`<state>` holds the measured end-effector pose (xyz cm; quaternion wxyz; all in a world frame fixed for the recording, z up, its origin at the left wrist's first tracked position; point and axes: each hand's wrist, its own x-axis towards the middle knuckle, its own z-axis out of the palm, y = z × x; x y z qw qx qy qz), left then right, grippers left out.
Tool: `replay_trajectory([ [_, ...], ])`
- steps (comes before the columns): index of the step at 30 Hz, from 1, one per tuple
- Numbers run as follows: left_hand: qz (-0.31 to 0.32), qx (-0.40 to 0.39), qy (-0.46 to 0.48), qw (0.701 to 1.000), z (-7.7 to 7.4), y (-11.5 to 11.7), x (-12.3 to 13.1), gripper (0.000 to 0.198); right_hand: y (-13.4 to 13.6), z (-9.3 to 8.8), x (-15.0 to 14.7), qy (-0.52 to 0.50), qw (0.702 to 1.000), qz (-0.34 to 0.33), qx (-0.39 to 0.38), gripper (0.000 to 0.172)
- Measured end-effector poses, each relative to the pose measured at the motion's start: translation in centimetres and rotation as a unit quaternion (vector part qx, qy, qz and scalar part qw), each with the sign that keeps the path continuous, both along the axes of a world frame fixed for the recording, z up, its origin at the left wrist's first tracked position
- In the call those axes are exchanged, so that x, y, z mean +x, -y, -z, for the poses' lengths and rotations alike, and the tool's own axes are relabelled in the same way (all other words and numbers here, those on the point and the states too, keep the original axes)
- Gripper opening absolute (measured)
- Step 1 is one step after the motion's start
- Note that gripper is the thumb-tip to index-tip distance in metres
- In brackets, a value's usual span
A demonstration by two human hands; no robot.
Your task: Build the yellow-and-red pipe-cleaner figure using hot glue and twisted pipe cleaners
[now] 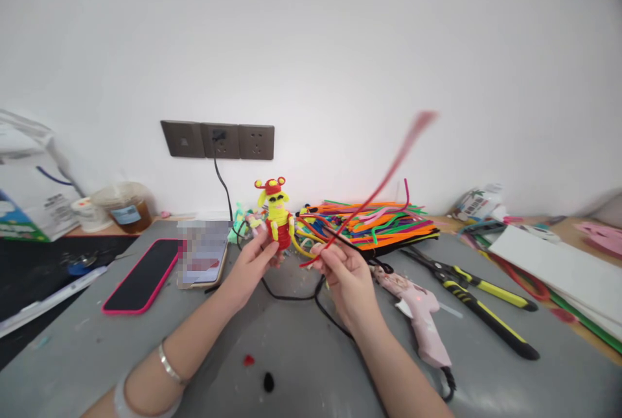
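From the head camera, a person's two bare hands work above a grey tabletop [218,353] set against a white wall [340,48]. The left hand [256,256], a silver bracelet [170,364] on its wrist, is clamped on a small red-and-yellow figure [278,223], thumb across its lower body. The figure is upright near the middle of the scene; it has a red headpiece with round knobs at the sides, a yellow face with dark eyes, and a red lower body. Just beside it, the right hand [347,275] has thumb and fingers pinched together on a long red stem [401,153], whose short end points toward the figure while its long, blurred end rises up to the right. Behind the hands lies a heap of colourful fuzzy stems [393,227], mostly orange at the front. To the right of the right hand lie a pale pink glue gun [422,314] with a small red light and, beyond it, yellow-and-black-handled pliers [479,314]. Left of the left hand are a phone in a bright pink case [144,277] and a second phone [208,256], partly pixelated. A red scrap [249,360] and a black oval piece [269,382] lie on the near tabletop. A dark socket panel [218,140] is fixed to the wall, with a black cord [222,178] plugged in.
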<state>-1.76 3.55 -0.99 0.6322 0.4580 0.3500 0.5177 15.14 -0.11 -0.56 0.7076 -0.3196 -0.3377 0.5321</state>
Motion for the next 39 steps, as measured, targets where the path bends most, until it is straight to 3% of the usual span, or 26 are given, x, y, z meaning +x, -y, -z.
replay_trajectory([
  [6,0.012,-0.013,0.003,1.000,0.0,0.1,0.0,0.055,-1.3,0.1,1.8,-0.104,0.993,-0.002,-0.049,0.027],
  [14,0.030,0.014,-0.024,0.999,0.6,0.0,0.1,0.054,-1.8,-0.3,1.0,-0.071,0.996,-0.022,-0.053,0.037],
  [26,0.185,0.039,-0.101,0.977,0.4,0.6,0.3,0.046,-2.1,0.6,1.3,-0.026,0.999,-0.002,-0.034,0.039],
  [39,0.211,0.031,-0.120,0.970,0.4,0.9,0.3,0.053,-2.3,1.7,0.8,0.042,0.999,-0.003,-0.022,0.033],
])
